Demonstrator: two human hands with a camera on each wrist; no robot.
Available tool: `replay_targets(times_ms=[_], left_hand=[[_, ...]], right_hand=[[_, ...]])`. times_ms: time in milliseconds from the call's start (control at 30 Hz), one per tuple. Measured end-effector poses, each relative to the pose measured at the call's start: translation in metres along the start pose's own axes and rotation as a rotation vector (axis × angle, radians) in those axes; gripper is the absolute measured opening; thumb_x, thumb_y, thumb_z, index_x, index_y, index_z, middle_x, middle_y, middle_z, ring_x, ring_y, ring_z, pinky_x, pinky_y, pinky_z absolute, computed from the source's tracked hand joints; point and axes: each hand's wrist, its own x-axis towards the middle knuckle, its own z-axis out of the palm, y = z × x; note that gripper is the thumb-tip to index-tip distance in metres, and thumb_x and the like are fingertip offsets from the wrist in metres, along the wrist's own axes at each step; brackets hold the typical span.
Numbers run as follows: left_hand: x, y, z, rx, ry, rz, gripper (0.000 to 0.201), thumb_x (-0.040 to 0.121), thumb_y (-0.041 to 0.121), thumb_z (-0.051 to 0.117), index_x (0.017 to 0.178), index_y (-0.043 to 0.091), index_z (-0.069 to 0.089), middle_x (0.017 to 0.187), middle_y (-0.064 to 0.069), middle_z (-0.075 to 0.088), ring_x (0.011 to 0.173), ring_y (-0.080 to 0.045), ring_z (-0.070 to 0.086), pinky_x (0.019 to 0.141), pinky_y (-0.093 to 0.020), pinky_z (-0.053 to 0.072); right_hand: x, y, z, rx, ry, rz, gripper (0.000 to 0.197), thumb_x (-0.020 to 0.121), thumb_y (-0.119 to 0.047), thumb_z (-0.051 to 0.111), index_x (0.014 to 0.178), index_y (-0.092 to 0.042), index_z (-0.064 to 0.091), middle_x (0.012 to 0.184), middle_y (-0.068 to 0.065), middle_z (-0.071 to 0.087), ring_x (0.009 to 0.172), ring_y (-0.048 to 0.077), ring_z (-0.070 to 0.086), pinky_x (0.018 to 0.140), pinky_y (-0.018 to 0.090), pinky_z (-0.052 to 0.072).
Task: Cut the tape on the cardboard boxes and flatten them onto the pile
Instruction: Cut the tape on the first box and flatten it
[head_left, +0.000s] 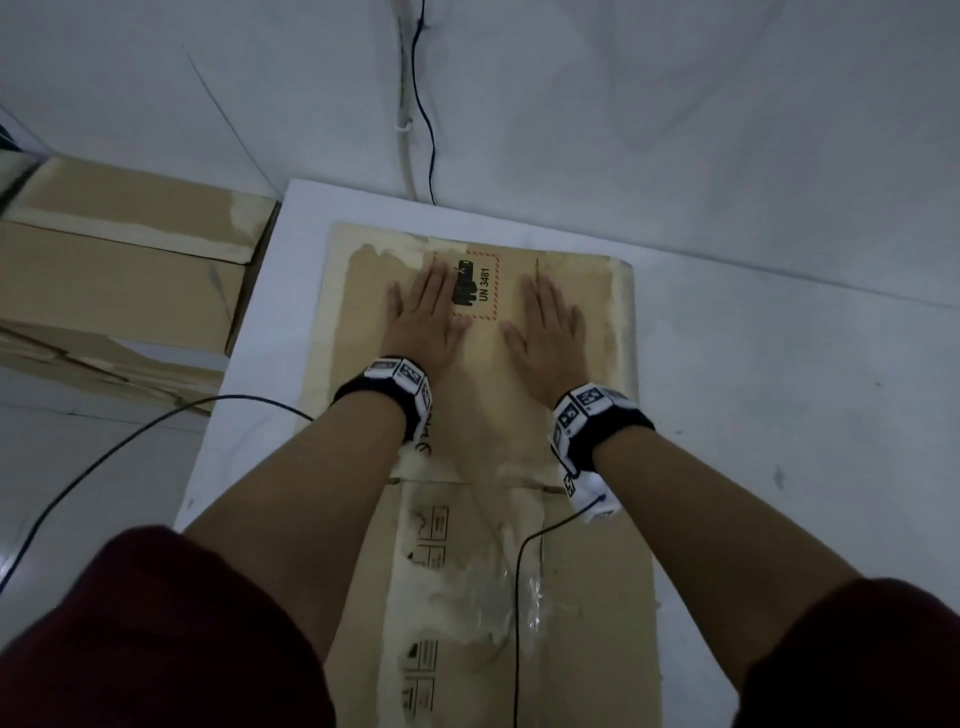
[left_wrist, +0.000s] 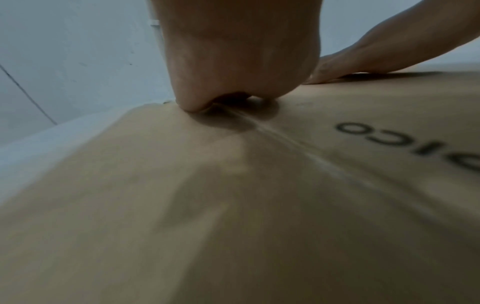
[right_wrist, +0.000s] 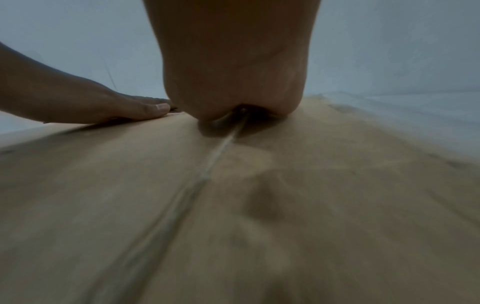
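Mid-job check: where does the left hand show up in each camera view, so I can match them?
Head: left hand flat on the cardboard, left of the UN 3481 label.
Left wrist: top centre, heel of the palm pressing down.
Right wrist: left edge, fingers flat.
Shared landmark: the cardboard's crease.

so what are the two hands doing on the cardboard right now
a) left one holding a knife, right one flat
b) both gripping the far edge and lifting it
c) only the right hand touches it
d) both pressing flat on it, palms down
d: in the head view the left hand and the right hand both lie flat with straight fingers on the flattened cardboard box, on either side of the UN 3481 label.
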Motion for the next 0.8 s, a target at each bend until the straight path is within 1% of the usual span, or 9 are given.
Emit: replay_targets(times_ms=[200, 300, 400, 467, 533, 600, 667, 733, 800], left_hand=[[0.018, -0.005, 0.008, 0.039, 0.05, 0.007, 0.077, 0.088, 0.054, 0.001, 0.153, 0.014, 0.005, 0.161, -0.001, 0.0, 0.148, -0.013, -0.003, 0.116, -0.046, -0.009], [0.021, -0.005, 0.005, 0.047, 0.017, -0.004, 0.08, 0.085, 0.056, -0.004, 0.153, 0.015, 0.001, 0.161, 0.0, -0.005, 0.148, -0.012, -0.007, 0.116, -0.046, -0.01], [0.01, -0.004, -0.001, 0.025, -0.029, -0.005, 0.085, 0.081, 0.059, -0.006, 0.153, 0.014, -0.002, 0.161, -0.003, -0.008, 0.148, -0.016, -0.007, 0.116, -0.046, -0.009], [-0.015, -0.008, -0.001, 0.003, -0.027, -0.008, 0.081, 0.084, 0.058, -0.004, 0.153, 0.015, -0.002, 0.161, -0.004, -0.007, 0.148, -0.019, -0.006, 0.116, -0.044, -0.009], [-0.053, -0.014, 0.004, -0.015, -0.004, -0.015, 0.073, 0.091, 0.055, 0.0, 0.153, 0.017, -0.002, 0.161, -0.004, -0.006, 0.148, -0.019, -0.006, 0.117, -0.043, -0.009], [-0.095, -0.021, 0.008, -0.017, 0.035, -0.026, 0.067, 0.096, 0.052, 0.005, 0.154, 0.019, 0.0, 0.161, -0.003, -0.005, 0.148, -0.018, -0.007, 0.119, -0.044, -0.007], [-0.135, -0.026, 0.013, -0.016, 0.074, -0.038, 0.064, 0.098, 0.049, 0.01, 0.154, 0.019, 0.003, 0.162, -0.003, -0.004, 0.149, -0.019, -0.005, 0.119, -0.048, -0.004], [-0.171, -0.027, 0.019, -0.008, 0.105, -0.083, 0.063, 0.098, 0.047, 0.014, 0.154, 0.02, 0.005, 0.162, -0.004, -0.003, 0.149, -0.021, -0.004, 0.118, -0.05, -0.005], [-0.196, -0.026, 0.023, 0.018, 0.137, -0.162, 0.063, 0.098, 0.046, 0.018, 0.154, 0.021, 0.007, 0.162, -0.005, 0.0, 0.149, -0.024, -0.002, 0.118, -0.051, -0.006]], right_hand=[[0.016, 0.001, 0.006, -0.065, 0.022, 0.02, 0.074, 0.093, -0.056, 0.009, 0.158, -0.02, 0.008, 0.165, 0.002, 0.0, 0.152, 0.018, 0.0, 0.12, 0.046, -0.003], [0.021, 0.005, 0.003, -0.042, -0.046, 0.016, 0.065, 0.102, -0.05, 0.023, 0.158, -0.021, 0.004, 0.165, 0.002, -0.005, 0.152, 0.018, -0.005, 0.12, 0.046, -0.006], [0.013, 0.011, -0.005, 0.024, -0.087, -0.026, 0.065, 0.104, -0.041, 0.033, 0.158, -0.019, 0.005, 0.165, 0.004, -0.004, 0.152, 0.019, -0.005, 0.122, 0.048, -0.002], [-0.014, 0.018, -0.007, 0.038, -0.095, -0.016, 0.065, 0.104, -0.042, 0.032, 0.158, -0.019, 0.004, 0.165, 0.006, -0.003, 0.152, 0.021, -0.005, 0.122, 0.046, -0.003], [-0.057, 0.024, -0.008, 0.044, -0.063, 0.01, 0.065, 0.102, -0.048, 0.024, 0.158, -0.02, 0.004, 0.165, 0.006, -0.001, 0.152, 0.021, -0.004, 0.122, 0.046, -0.004], [-0.104, 0.032, -0.007, 0.026, -0.029, 0.063, 0.063, 0.102, -0.049, 0.019, 0.158, -0.024, 0.005, 0.165, 0.004, 0.0, 0.152, 0.019, -0.003, 0.122, 0.047, -0.004], [-0.145, 0.039, -0.006, -0.039, 0.002, 0.129, 0.06, 0.103, -0.047, 0.022, 0.157, -0.028, 0.006, 0.165, 0.005, 0.002, 0.152, 0.021, -0.003, 0.122, 0.049, -0.004], [-0.176, 0.043, -0.002, -0.097, 0.044, 0.183, 0.059, 0.103, -0.048, 0.022, 0.157, -0.029, 0.01, 0.165, 0.008, 0.005, 0.152, 0.023, -0.001, 0.122, 0.05, -0.003], [-0.194, 0.044, 0.002, -0.1, 0.055, 0.221, 0.059, 0.102, -0.049, 0.02, 0.157, -0.031, 0.01, 0.165, 0.007, 0.004, 0.152, 0.02, -0.002, 0.121, 0.05, -0.002]])
